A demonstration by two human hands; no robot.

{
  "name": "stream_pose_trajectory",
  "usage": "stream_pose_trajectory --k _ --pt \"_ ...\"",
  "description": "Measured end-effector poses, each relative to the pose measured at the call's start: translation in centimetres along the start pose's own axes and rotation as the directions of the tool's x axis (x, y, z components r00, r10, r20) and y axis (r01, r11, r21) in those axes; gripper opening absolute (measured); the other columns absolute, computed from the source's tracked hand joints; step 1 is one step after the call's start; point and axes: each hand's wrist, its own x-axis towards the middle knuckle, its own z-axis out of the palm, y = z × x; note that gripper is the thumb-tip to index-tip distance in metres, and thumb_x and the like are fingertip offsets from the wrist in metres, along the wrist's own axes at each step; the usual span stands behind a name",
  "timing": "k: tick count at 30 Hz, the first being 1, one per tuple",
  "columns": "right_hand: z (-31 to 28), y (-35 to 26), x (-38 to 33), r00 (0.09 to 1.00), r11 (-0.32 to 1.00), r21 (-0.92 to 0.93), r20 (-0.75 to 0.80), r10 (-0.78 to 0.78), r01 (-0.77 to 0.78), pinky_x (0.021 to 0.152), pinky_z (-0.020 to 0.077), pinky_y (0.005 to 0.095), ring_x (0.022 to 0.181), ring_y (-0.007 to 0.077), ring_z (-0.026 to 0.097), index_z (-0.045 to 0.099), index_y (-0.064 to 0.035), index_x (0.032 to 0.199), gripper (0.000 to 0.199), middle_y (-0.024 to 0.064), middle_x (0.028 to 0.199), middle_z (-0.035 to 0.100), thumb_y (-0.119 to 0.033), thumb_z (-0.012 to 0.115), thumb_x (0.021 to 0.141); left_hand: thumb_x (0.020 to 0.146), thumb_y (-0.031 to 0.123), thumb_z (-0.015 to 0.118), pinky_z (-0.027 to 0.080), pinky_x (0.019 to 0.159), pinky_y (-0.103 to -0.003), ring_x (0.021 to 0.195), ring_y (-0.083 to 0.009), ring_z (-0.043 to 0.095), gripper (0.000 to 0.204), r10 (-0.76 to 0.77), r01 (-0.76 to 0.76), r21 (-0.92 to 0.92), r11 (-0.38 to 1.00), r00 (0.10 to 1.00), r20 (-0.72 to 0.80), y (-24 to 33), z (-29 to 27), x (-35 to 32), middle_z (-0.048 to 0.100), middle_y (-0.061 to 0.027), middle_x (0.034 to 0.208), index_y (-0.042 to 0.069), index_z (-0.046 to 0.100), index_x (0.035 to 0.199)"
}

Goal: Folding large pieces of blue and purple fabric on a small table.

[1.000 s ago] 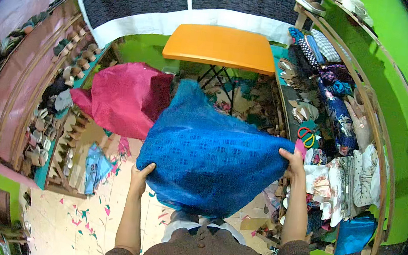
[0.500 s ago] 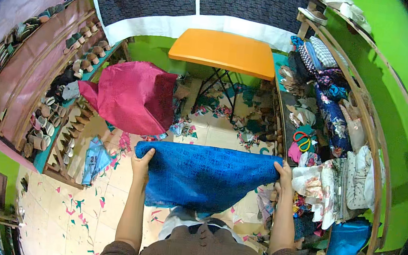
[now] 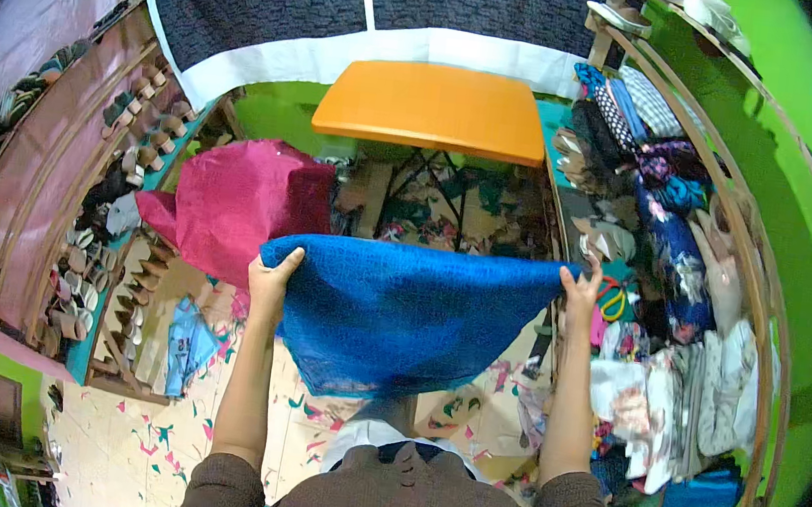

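Observation:
A blue patterned cloth [image 3: 409, 314] hangs stretched between my two hands in front of my body. My left hand [image 3: 273, 274] pinches its upper left corner, thumb on the near side. At the upper right corner, my right hand [image 3: 579, 291] grips the cloth between thumb and fingers, some fingers raised. The top edge runs nearly straight across, and the lower part droops toward a rounded point. Just beyond my left hand, a crimson cloth [image 3: 252, 201] is draped over something hidden beneath it.
An orange folding table [image 3: 433, 106] stands ahead on dark legs. Shoe shelves [image 3: 121, 251] line the left; folded fabrics [image 3: 680, 395] and green-and-yellow-handled scissors [image 3: 611, 299] lie on the right shelf. Scraps [image 3: 160, 436] litter the tiled floor. A light blue cloth piece [image 3: 190, 344] lies lower left.
Both hands have lifted the blue cloth higher and farther from my body. Its lower edge has swung into a fuller drape, and some right fingers have extended.

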Motion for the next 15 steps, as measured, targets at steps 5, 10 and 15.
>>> stream_pose_trajectory --k 5,10,15 --pt "5.8 -3.3 9.1 0.966 0.987 -0.037 0.215 -0.146 0.158 0.086 0.0413 0.0299 0.096 0.0186 0.051 0.015 -0.0106 0.138 0.077 0.0162 0.114 0.050 -0.002 0.063 0.079 0.077 0.012 0.068 0.046 0.066 -0.025 0.069 -0.0111 0.058 0.016 -0.017 0.020 -0.058 0.998 0.999 0.041 1.4 2.7 9.2 0.064 -0.0027 0.081 0.002 0.064 0.088" --pt "9.9 -4.0 17.2 0.943 0.948 -0.003 0.103 -0.315 0.317 0.082 0.0432 0.0288 0.087 0.0157 0.053 0.004 -0.0182 0.142 0.088 0.0119 0.105 0.055 0.002 0.062 0.078 0.078 0.014 0.066 0.048 0.069 -0.027 0.072 -0.0129 0.059 0.018 0.011 0.008 -0.126 0.992 0.990 0.142 2.3 7.2 17.8 0.064 -0.0042 0.084 0.000 0.063 0.090" --pt "14.8 -3.2 24.8 0.882 0.881 -0.030 0.041 -0.470 0.471 0.081 0.0426 0.0264 0.091 0.0149 0.049 0.007 -0.0154 0.142 0.085 0.0110 0.117 0.044 0.002 0.061 0.079 0.077 0.016 0.068 0.048 0.070 -0.028 0.076 -0.0151 0.060 0.028 -0.001 0.026 -0.138 0.990 0.984 0.178 2.4 10.3 28.0 0.063 -0.0071 0.090 -0.001 0.059 0.097"
